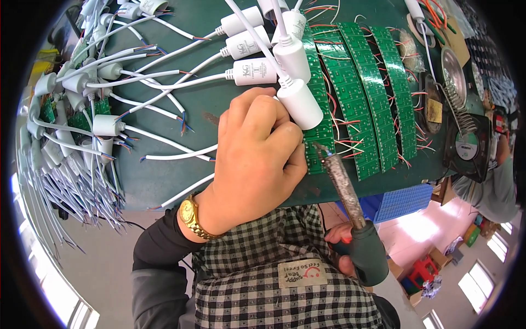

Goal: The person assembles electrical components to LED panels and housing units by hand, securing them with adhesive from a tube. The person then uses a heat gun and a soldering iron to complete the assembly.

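Observation:
My left hand [255, 151], with a gold wristwatch [193, 218] at its wrist, is closed with the fingers curled down over the near end of a green circuit board strip [316, 156]. What the fingertips pinch is hidden beneath the hand. A white lamp-base housing [300, 104] with a white cable lies tilted against the knuckles. My right hand [341, 249], partly hidden, grips a soldering iron [346, 192] by its dark handle. The iron's tip rests at or just over the board strip, right of my left fingers; I cannot tell if it touches.
More circuit board panels [364, 98] with red and white wires lie to the right. White housings [246, 43] stand at the back, and a heap of cabled ones [71, 82] fills the left. A coiled iron stand [460, 112], a sponge tin [434, 109] and a fan [467, 148] sit far right.

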Action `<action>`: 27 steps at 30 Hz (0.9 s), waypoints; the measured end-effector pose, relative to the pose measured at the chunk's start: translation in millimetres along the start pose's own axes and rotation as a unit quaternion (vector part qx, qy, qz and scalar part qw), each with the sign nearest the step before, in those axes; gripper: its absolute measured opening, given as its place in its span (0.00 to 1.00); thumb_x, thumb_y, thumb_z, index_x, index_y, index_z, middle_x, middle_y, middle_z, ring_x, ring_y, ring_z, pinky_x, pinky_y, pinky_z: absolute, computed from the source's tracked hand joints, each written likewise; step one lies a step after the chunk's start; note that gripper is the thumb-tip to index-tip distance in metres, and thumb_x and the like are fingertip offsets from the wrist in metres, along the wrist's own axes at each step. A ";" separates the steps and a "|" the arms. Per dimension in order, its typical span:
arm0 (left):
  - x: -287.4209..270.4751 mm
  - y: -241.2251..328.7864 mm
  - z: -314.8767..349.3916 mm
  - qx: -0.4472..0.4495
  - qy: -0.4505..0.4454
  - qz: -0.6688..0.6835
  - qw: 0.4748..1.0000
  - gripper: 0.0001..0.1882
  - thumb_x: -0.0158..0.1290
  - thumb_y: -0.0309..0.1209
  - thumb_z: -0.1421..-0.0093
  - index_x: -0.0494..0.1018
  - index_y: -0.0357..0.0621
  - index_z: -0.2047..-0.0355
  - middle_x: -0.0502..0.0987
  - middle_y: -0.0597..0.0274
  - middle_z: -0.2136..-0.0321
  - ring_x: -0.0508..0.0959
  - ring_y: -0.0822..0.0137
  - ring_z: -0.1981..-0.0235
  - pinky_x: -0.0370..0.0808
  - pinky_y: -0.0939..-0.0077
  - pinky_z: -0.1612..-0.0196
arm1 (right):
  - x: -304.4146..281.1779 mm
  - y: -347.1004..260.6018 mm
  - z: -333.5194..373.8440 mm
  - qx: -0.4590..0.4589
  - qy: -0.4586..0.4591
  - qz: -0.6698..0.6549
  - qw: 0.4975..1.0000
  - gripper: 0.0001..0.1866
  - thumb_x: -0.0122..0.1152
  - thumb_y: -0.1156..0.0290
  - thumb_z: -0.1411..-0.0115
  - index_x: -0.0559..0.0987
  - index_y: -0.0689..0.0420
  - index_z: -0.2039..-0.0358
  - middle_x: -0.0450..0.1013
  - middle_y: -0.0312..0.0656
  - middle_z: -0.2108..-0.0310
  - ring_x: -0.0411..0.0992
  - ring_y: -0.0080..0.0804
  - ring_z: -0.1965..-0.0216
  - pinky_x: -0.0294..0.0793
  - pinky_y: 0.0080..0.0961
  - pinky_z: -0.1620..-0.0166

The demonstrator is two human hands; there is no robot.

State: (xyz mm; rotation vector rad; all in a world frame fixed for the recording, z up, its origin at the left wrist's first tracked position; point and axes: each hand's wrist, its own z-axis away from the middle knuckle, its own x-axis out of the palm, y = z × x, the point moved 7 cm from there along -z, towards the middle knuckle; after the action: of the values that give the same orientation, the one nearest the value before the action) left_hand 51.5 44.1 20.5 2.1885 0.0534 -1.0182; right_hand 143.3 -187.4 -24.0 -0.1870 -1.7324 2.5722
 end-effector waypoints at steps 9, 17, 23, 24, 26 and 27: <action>-1.1 -1.8 -0.3 -0.006 0.004 0.004 1.000 0.08 0.57 0.20 0.61 0.69 0.40 0.79 0.66 0.59 0.70 0.71 0.51 0.57 0.66 0.62 0.61 | -1.4 -28.2 -5.2 -0.035 0.085 -0.115 0.989 0.24 0.54 0.87 0.67 0.70 0.58 0.64 0.69 0.44 0.63 0.70 0.33 0.59 0.69 0.27 0.53; -2.4 -1.0 1.6 -0.007 0.008 0.009 1.000 0.08 0.57 0.21 0.61 0.70 0.41 0.79 0.66 0.60 0.70 0.70 0.53 0.57 0.65 0.63 0.61 | 2.4 -32.2 -4.7 0.057 0.089 -0.138 0.985 0.17 0.59 0.80 0.58 0.71 0.59 0.64 0.71 0.45 0.64 0.70 0.33 0.58 0.68 0.29 0.51; -2.6 -1.4 1.0 -0.006 0.005 0.016 1.000 0.08 0.57 0.21 0.61 0.70 0.41 0.79 0.65 0.60 0.70 0.70 0.55 0.59 0.65 0.64 0.63 | 1.0 -14.3 4.8 -0.054 0.100 -0.158 0.981 0.18 0.64 0.65 0.46 0.69 0.62 0.60 0.69 0.47 0.64 0.70 0.37 0.58 0.69 0.32 0.52; -1.8 -1.8 1.1 -0.006 0.005 0.015 1.000 0.08 0.57 0.21 0.61 0.70 0.41 0.79 0.65 0.60 0.70 0.70 0.55 0.59 0.65 0.64 0.63 | 1.7 -14.3 4.2 -0.054 0.100 -0.158 0.981 0.18 0.64 0.65 0.46 0.69 0.62 0.60 0.69 0.47 0.64 0.70 0.37 0.58 0.69 0.32 0.52; -0.7 -2.6 1.4 -0.003 0.010 0.015 1.000 0.08 0.57 0.21 0.61 0.70 0.41 0.79 0.65 0.60 0.70 0.69 0.55 0.59 0.65 0.64 0.63 | 2.0 -17.4 2.5 -0.074 0.113 -0.154 0.979 0.20 0.63 0.65 0.45 0.68 0.64 0.59 0.69 0.47 0.64 0.70 0.37 0.59 0.69 0.32 0.53; -0.1 -3.4 0.4 -0.003 0.012 0.014 1.000 0.08 0.57 0.21 0.61 0.70 0.41 0.79 0.65 0.60 0.70 0.69 0.55 0.59 0.65 0.64 0.63 | 3.3 -16.0 2.5 -0.075 0.113 -0.153 0.979 0.20 0.63 0.65 0.45 0.68 0.64 0.59 0.69 0.47 0.64 0.70 0.37 0.59 0.69 0.32 0.53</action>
State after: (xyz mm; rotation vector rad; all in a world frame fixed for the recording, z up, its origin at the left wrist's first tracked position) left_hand 50.1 46.4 18.4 2.1894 0.0353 -0.9757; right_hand 139.1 -183.3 -8.5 -0.1895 -1.7174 2.1192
